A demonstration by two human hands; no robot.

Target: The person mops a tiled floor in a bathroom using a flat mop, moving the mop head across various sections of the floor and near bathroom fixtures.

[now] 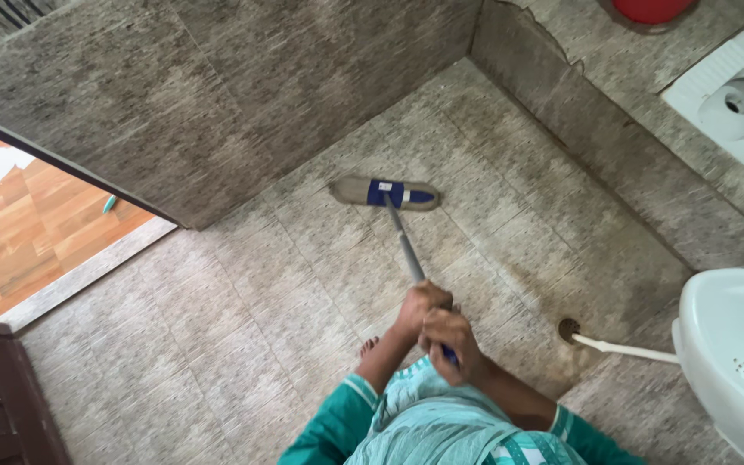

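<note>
- Floor (243,310): grey tile, grimy, stained near the drain hole (569,328).
- Basin (738,362): at right, white pipe (626,349) run from it to the drain hole.
- Squat pan (738,99): set in the raised step, top right.
- Mop (387,193): head flat on the tiles near the wall, handle slanted back to the hands.
- Left hand (419,306): wrapped tight around the handle, higher in frame.
- Right hand (451,340): closed on the handle end.
- Risk: pipe likely knocked if the mop is swung right; a bare foot (370,347) may slip on wet tile.
</note>
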